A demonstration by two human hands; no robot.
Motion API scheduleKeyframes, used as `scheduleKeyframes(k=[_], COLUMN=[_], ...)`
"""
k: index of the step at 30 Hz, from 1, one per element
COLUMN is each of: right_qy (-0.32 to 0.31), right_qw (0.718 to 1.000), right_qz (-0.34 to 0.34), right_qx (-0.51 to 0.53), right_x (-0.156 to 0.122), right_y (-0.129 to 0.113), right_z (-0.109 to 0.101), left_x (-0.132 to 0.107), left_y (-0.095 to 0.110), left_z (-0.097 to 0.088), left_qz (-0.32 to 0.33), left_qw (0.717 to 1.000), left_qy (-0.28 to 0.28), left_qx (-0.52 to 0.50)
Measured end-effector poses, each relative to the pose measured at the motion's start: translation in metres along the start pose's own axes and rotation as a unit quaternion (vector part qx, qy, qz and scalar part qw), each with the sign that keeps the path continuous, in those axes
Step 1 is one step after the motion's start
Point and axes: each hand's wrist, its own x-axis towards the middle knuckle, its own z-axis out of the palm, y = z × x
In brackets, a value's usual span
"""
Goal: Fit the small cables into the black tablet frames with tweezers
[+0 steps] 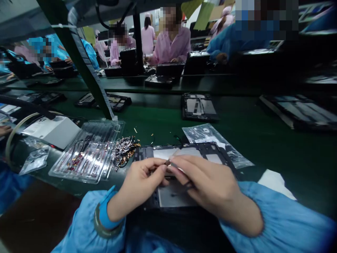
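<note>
Head view shows the left hand point(144, 181) and right hand point(207, 179), fingertips pinched nearly together, both gripping a small dark part point(167, 163) over the panel point(171, 196) on the near counter point(155, 124); it looks light and perhaps fragile, so gentle edge holds should suit.

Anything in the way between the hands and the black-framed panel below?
Nothing visible. The left hand and right hand meet at a small piece above the panel; the small-parts heap sits to the left, the clear bag beyond, to the right. What lies directly beneath the hands is hidden.
</note>
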Motion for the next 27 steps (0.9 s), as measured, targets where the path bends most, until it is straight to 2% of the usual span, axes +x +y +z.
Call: scheduleKeyframes(k=[3, 5, 8, 10, 11, 13, 15, 16, 17, 19, 21, 23, 25, 27], right_qy=[-0.023, -0.03, 0.021, 0.064, 0.064, 0.035, 0.007, 0.011, 0.024, 0.051, 0.064, 0.063, 0.074, 0.094], right_qw=[0.989, 0.987, 0.994, 0.989, 0.99, 0.997, 1.0, 0.999, 0.997, 0.979, 0.934, 0.88, 0.851, 0.863], right_qz=[-0.076, -0.069, 0.042, 0.106, 0.11, 0.06, 0.01, 0.011, 0.038, 0.155, 0.293, 0.386, 0.42, 0.409], right_qx=[-0.122, -0.141, -0.098, -0.074, -0.062, -0.027, 0.019, 0.04, 0.063, 0.122, 0.193, 0.27, 0.307, 0.281], right_x=[-0.003, -0.004, -0.007, -0.01, -0.012, -0.013, -0.012, -0.01, -0.007, 0.002, 0.013, 0.021, 0.025, 0.023], right_y=[-0.003, -0.001, 0.006, 0.009, 0.009, 0.008, 0.006, 0.005, 0.004, 0.003, 0.002, 0.0, -0.001, -0.003], right_z=[0.008, 0.01, 0.004, 0.0, -0.001, 0.0, 0.003, 0.004, 0.004, 0.002, 0.0, 0.0, 0.002, 0.006], left_x=[-0.002, -0.002, 0.0, 0.003, 0.004, 0.005, 0.006, 0.006, 0.006, 0.006, 0.005, 0.004, 0.003, 0.001], left_y=[-0.007, -0.009, -0.007, -0.003, 0.0, 0.003, 0.003, 0.003, 0.004, 0.004, 0.003, 0.001, -0.002, -0.007], left_z=[0.004, 0.003, -0.003, -0.008, -0.009, -0.009, -0.006, -0.005, -0.003, 0.001, 0.004, 0.007, 0.008, 0.008], left_qz=[0.061, 0.063, -0.016, -0.074, -0.099, -0.134, -0.146, -0.143, -0.135, -0.127, -0.13, -0.128, -0.099, -0.024], left_qw=[0.997, 0.996, 0.997, 0.978, 0.966, 0.943, 0.929, 0.927, 0.928, 0.934, 0.94, 0.95, 0.966, 0.985], left_qy=[0.008, 0.031, 0.042, 0.032, 0.015, -0.029, -0.05, -0.049, -0.043, -0.04, -0.05, -0.04, -0.005, 0.072], left_qx=[0.056, 0.054, -0.071, -0.19, -0.238, -0.302, -0.336, -0.343, -0.345, -0.332, -0.31, -0.283, -0.24, -0.158])
